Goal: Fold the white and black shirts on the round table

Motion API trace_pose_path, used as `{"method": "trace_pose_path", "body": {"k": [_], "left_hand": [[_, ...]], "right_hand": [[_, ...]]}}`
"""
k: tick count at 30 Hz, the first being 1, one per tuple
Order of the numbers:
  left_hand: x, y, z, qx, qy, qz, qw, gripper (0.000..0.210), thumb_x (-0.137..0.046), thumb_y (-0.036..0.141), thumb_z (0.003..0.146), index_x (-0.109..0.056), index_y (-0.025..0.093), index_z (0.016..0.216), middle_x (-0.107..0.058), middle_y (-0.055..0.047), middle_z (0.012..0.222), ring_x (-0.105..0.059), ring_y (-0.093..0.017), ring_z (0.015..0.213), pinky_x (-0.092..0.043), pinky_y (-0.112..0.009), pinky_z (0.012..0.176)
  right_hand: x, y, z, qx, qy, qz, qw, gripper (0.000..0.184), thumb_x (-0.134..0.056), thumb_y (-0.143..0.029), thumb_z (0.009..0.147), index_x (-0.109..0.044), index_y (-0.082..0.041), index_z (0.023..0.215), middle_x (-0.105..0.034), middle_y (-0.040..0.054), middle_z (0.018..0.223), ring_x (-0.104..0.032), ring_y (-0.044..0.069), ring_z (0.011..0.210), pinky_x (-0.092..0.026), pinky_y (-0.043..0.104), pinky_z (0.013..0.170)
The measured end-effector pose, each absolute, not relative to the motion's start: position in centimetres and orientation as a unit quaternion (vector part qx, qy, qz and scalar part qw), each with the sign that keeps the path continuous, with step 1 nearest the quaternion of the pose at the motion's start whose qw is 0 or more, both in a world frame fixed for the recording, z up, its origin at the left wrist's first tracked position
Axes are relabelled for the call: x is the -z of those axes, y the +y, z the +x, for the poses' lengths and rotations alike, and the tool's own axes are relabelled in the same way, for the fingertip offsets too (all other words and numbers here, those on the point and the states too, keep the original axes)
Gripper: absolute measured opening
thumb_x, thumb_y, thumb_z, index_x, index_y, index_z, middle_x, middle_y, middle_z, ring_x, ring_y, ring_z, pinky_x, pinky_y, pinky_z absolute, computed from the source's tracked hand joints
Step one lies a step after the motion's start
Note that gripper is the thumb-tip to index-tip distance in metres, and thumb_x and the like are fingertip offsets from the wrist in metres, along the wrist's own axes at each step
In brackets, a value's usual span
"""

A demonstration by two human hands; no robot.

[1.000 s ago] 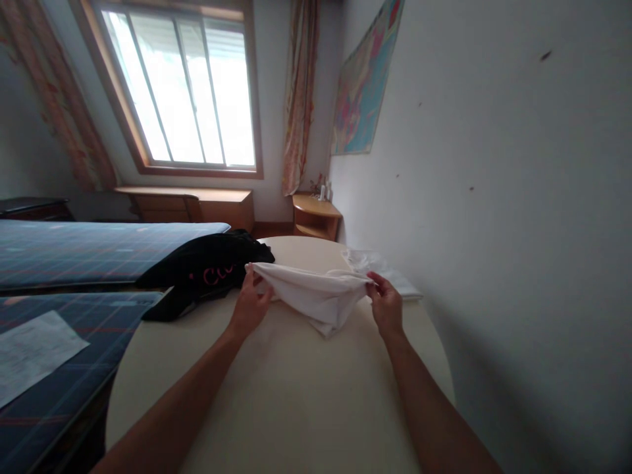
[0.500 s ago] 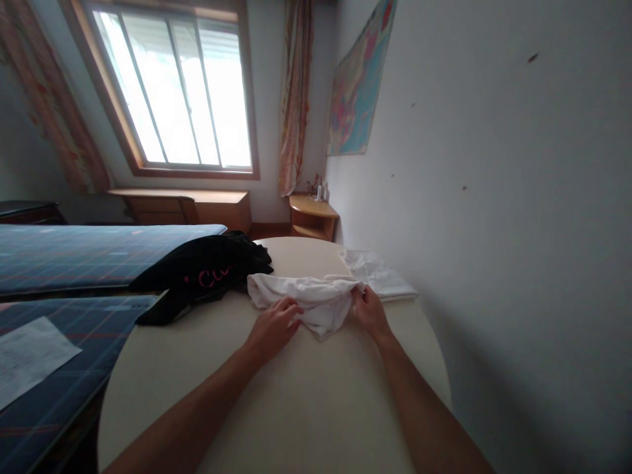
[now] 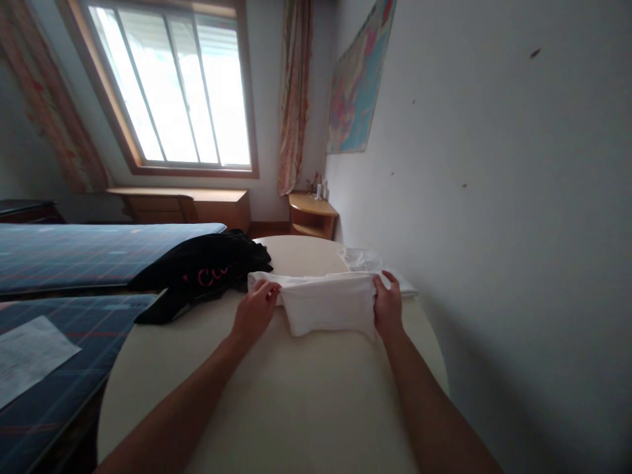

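A white cloth garment is stretched between my hands over the round cream table; its exact kind I cannot make out. My left hand pinches its left part, thumb and fingers together. On the other side, my right hand grips the right edge, with the thumb toward the cloth. The garment's lower edge hangs toward me, fairly straight. Just behind my right hand lies another folded white item, partly covered from view. A black cloth with pink lettering lies left of the garment, close to my left hand.
Left of the table are blue plaid mattresses, one bearing a sheet of paper. A white wall runs close along the right. At the back stand a wooden desk and a small corner shelf.
My hands have moved apart, the left one leftward and the right one slightly rightward. The white garment, bunched before, is now pulled wider and flatter.
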State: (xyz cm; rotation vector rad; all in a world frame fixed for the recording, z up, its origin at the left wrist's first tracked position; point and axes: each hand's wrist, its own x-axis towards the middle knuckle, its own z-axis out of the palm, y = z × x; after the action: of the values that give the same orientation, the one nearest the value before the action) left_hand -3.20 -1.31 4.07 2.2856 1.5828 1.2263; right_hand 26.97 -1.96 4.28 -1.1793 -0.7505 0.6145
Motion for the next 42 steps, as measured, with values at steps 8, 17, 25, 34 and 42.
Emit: {"method": "trace_pose_path", "body": {"k": [8, 17, 25, 34, 42], "left_hand": [[-4.4, -0.9, -4.3, -0.379, 0.588, 0.696, 0.160, 0.034, -0.048, 0.025, 0.087, -0.056, 0.024, 0.120, -0.072, 0.000, 0.081, -0.069, -0.019, 0.070, -0.047, -0.027, 0.067], [-2.8, -1.9, -2.9, -0.353, 0.416, 0.828, 0.133, 0.054, -0.058, 0.027, 0.085, -0.045, 0.020, 0.137, -0.060, -0.012, 0.132, -0.056, -0.026, 0.123, -0.044, -0.041, 0.105], [-0.9, -0.9, -2.6, -0.352, 0.389, 0.849, 0.061, 0.064, -0.058, 0.008, 0.077, -0.049, 0.021, 0.139, -0.062, -0.010, 0.131, -0.049, -0.027, 0.128, -0.040, -0.045, 0.110], [-4.1, -1.1, -3.1, -0.489, 0.535, 0.662, 0.191, 0.035, -0.059, 0.044, 0.086, -0.057, 0.020, 0.111, -0.072, -0.006, 0.092, -0.069, -0.021, 0.081, -0.051, -0.030, 0.073], [-4.5, -0.5, -3.4, -0.545, 0.496, 0.589, 0.333, 0.055, -0.070, 0.057, 0.069, -0.057, 0.017, 0.104, -0.069, -0.004, 0.082, -0.064, -0.017, 0.066, -0.047, -0.024, 0.056]], "right_hand": [[-3.5, -2.1, 25.7, -0.256, -0.569, -0.485, 0.613, 0.067, -0.064, -0.057, 0.077, -0.046, -0.028, 0.134, -0.045, 0.0116, 0.146, -0.052, 0.025, 0.127, -0.045, 0.043, 0.101], [-2.9, -2.6, 25.3, -0.094, -0.707, -0.560, 0.421, 0.019, -0.062, -0.037, 0.081, -0.071, -0.021, 0.084, -0.064, 0.0094, 0.110, -0.058, 0.025, 0.108, -0.041, 0.041, 0.101], [-4.2, -4.3, 23.8, -0.206, -0.775, -0.459, 0.382, 0.042, -0.072, -0.044, 0.078, -0.063, -0.023, 0.113, -0.072, 0.0044, 0.097, -0.067, 0.021, 0.086, -0.051, 0.033, 0.080], [-3.9, -3.5, 24.1, -0.179, -0.667, -0.544, 0.476, 0.035, -0.050, -0.052, 0.091, -0.064, -0.019, 0.091, -0.064, -0.0002, 0.061, -0.058, 0.016, 0.054, -0.042, 0.025, 0.052], [-2.7, -1.4, 26.9, -0.280, -0.455, -0.559, 0.634, 0.040, -0.057, -0.039, 0.077, -0.054, -0.017, 0.111, -0.073, 0.0070, 0.085, -0.070, 0.020, 0.071, -0.054, 0.031, 0.063]]}}
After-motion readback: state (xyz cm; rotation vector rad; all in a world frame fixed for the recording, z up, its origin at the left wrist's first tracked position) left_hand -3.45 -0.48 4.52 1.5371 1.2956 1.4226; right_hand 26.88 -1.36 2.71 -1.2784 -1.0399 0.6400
